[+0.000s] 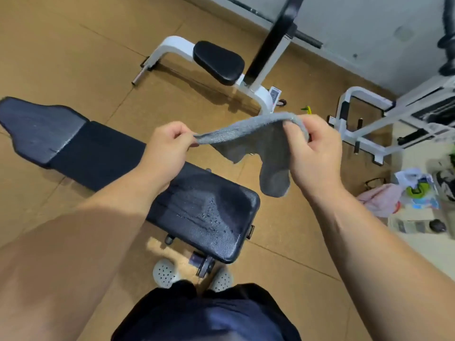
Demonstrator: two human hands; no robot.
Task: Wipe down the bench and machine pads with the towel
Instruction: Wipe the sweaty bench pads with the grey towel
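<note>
The grey towel [256, 136] is pinched at its top edge by the left hand [167, 153] and right hand [312, 153], held spread above the wet bench [204, 212], seemingly for refolding before wiping.

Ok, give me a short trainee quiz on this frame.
1. True or false: the towel lies on the bench.
2. Of the left hand and right hand, which grips the towel? A left only, B right only, C both.
3. Fill in: the bench's near end looks ___ (wet or dry).
Key: 1 false, it hangs between the hands; 2 C; 3 wet.
</note>
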